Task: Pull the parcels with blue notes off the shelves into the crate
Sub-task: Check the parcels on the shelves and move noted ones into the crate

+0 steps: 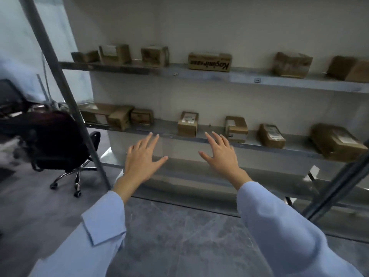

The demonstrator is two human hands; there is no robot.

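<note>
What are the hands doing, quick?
Left hand: open, fingers spread, holding nothing.
Right hand: open, fingers spread, holding nothing.

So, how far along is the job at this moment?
Done: nothing that shows; parcels stand on the upper shelf and lower shelf, and no crate is in view. In hand: left hand and right hand are open, empty, stretched toward a small parcel. Left: everything; no blue note can be made out.
</note>
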